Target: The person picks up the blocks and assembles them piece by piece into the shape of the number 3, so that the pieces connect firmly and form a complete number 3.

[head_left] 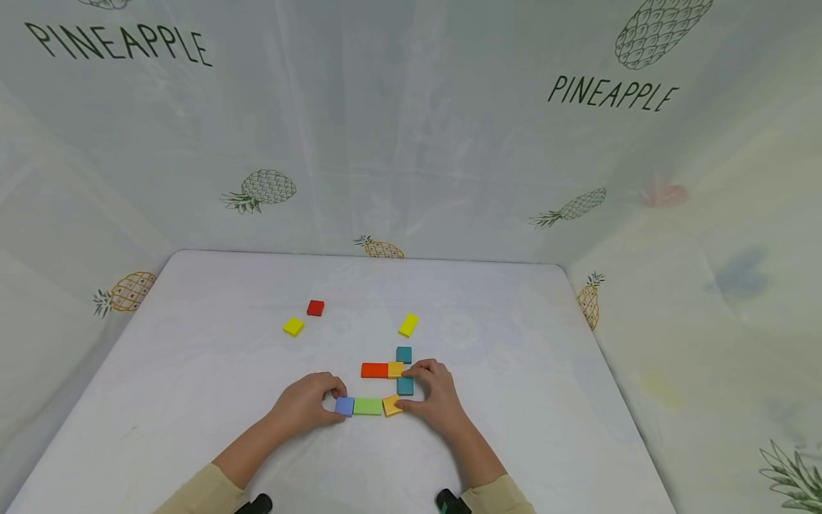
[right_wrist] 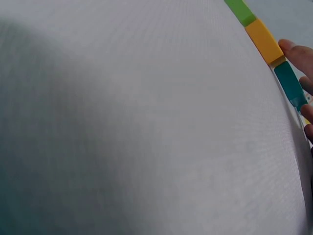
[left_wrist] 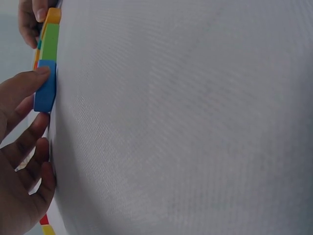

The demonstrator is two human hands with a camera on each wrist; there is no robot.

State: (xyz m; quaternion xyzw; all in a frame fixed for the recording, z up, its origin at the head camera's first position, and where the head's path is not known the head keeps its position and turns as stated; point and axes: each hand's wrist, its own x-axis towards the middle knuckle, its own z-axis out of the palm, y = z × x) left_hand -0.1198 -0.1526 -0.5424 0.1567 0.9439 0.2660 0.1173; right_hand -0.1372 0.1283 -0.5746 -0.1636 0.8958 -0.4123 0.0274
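Note:
My left hand point(head_left: 310, 401) pinches a blue block point(head_left: 344, 407) at the left end of a front row, with the thumb on its near side. Right of it in the row come a green block point(head_left: 367, 407) and a slightly turned orange block point(head_left: 390, 407). My right hand point(head_left: 439, 396) touches that orange block with its thumb. Its forefinger lies at a second orange block point(head_left: 394, 370), which adjoins a red-orange block point(head_left: 374, 370). One teal block point(head_left: 404, 386) sits between that thumb and forefinger; another teal block point(head_left: 403, 355) lies farther back.
Farther back on the white table point(head_left: 212, 343) lie a red block point(head_left: 315, 308), a yellow block point(head_left: 293, 327) and a longer yellow block point(head_left: 408, 325). A pineapple-printed curtain point(head_left: 411, 143) surrounds the table's back and sides.

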